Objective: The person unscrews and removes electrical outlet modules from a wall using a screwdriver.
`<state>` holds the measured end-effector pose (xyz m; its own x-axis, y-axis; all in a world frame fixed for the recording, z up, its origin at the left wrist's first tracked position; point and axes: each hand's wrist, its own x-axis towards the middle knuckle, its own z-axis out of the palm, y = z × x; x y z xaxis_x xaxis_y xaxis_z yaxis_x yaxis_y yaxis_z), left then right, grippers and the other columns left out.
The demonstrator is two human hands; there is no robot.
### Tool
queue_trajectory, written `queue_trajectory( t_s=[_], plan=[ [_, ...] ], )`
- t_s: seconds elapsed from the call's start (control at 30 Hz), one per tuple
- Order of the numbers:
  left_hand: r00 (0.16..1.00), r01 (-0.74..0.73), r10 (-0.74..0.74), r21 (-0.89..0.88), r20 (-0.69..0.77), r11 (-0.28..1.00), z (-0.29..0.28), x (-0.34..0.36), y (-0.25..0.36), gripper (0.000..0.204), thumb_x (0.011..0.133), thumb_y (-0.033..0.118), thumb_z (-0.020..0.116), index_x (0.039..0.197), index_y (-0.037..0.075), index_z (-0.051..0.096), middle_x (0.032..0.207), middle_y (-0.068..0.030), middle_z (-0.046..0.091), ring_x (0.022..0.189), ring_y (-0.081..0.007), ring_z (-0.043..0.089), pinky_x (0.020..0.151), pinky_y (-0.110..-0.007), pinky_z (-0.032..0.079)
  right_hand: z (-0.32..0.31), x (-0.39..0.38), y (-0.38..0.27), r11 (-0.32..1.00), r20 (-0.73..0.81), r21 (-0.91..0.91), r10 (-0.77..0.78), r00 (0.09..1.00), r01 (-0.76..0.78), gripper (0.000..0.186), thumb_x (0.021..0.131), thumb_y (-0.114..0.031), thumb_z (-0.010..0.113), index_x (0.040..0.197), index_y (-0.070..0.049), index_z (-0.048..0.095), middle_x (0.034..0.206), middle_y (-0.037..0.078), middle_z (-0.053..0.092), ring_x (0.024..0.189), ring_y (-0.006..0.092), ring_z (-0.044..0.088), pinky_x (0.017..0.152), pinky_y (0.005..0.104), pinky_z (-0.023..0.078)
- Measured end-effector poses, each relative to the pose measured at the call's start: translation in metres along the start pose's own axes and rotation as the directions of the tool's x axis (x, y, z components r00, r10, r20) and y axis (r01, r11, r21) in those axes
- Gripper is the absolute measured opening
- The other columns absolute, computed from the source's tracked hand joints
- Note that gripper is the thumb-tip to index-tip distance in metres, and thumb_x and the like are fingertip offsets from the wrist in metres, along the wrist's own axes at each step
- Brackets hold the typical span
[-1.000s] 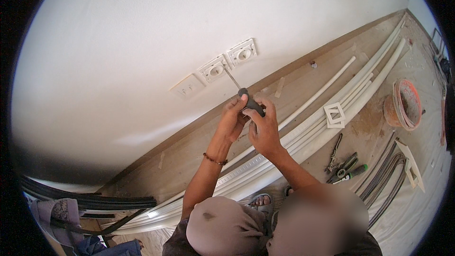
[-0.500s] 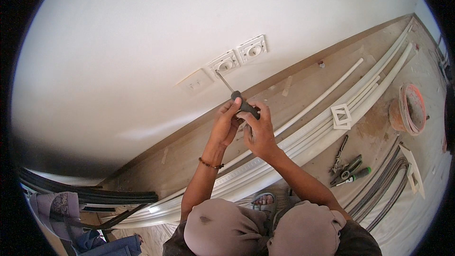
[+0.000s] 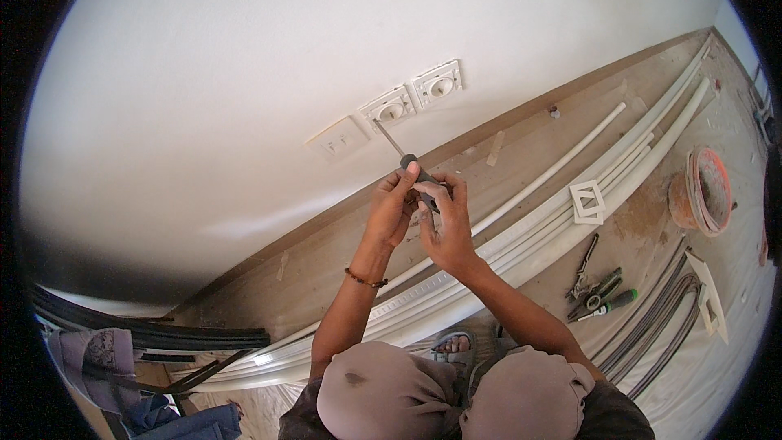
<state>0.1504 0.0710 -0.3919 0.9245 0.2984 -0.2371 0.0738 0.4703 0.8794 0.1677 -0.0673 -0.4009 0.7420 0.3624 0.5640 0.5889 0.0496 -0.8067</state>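
A dark-handled screwdriver (image 3: 413, 168) slants up to the wall, its tip at the lower left corner of the middle socket (image 3: 393, 110). My left hand (image 3: 393, 209) is closed around the handle near the shaft, the thumb lying along it. Around the handle's rear end, the fingers of my right hand (image 3: 446, 224) are curled. To the right of the middle socket is another uncovered socket (image 3: 441, 86), with its white mounting frame showing. On the left, a white plate with slots (image 3: 339, 139) is fixed to the wall.
Long white pipes (image 3: 521, 232) run across the floor along the wall. White cover frames (image 3: 586, 201) rest on them. Pliers (image 3: 599, 289) and a green-and-black screwdriver (image 3: 617, 303) lie to the right, near an orange bucket (image 3: 683, 204). Black lengths (image 3: 163, 336) and cloth lie at left.
The right-hand fingers have shifted around the screwdriver's handle, covering more of its rear end. The tip stays at the same corner of the middle socket.
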Motion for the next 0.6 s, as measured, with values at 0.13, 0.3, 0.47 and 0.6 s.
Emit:
queue_trajectory(
  t_s=[0.13,0.3,0.47,0.6],
  plan=[
    [0.996,-0.047,0.047,0.005,-0.078,0.999,0.009,-0.001,0.002,0.031,0.092,0.036,0.07,0.089,0.007,0.063,0.083,-0.003,0.064,0.07,-0.0106,0.058,0.062,-0.024,0.049,0.0,0.001,-0.002,0.999,-0.01,0.024,0.023,1.0,-0.023,0.037,0.093,-0.003,0.053,0.13,-0.004,0.049,0.124,0.024,0.04,0.111,0.0374,0.049,0.094,0.0451,0.044],
    [0.993,-0.083,0.087,0.052,-0.082,0.995,0.006,0.001,0.002,0.031,0.094,0.036,0.067,0.092,0.006,0.062,0.085,-0.0034,0.065,0.074,-0.0125,0.06,0.064,-0.027,0.051,0.001,0.006,-0.008,0.999,-0.061,0.049,0.002,0.998,0.001,0.035,0.096,-0.009,0.054,0.129,-0.001,0.048,0.118,0.023,0.046,0.108,0.0351,0.05,0.092,0.0432,0.044],
    [0.982,-0.127,0.144,0.138,-0.124,0.982,0.011,0.002,0.004,0.033,0.093,0.037,0.069,0.088,0.006,0.061,0.081,-0.0026,0.063,0.07,-0.011,0.058,0.061,-0.025,0.048,0.001,0.009,-0.011,0.995,-0.106,0.089,0.046,0.993,-0.037,0.034,0.097,-0.014,0.055,0.127,0.002,0.048,0.11,0.023,0.052,0.103,0.0337,0.052,0.088,0.042,0.045],
    [0.971,-0.144,0.173,0.168,-0.168,0.975,0.019,0.001,0.008,0.033,0.092,0.038,0.07,0.084,0.008,0.059,0.076,-0.0009,0.06,0.066,-0.0093,0.055,0.058,-0.024,0.046,0.0,0.013,-0.008,0.999,-0.143,0.038,0.034,0.989,-0.029,0.035,0.099,-0.019,0.054,0.126,0.002,0.048,0.104,0.021,0.055,0.093,0.0309,0.056,0.083,0.0407,0.047]
  ],
)
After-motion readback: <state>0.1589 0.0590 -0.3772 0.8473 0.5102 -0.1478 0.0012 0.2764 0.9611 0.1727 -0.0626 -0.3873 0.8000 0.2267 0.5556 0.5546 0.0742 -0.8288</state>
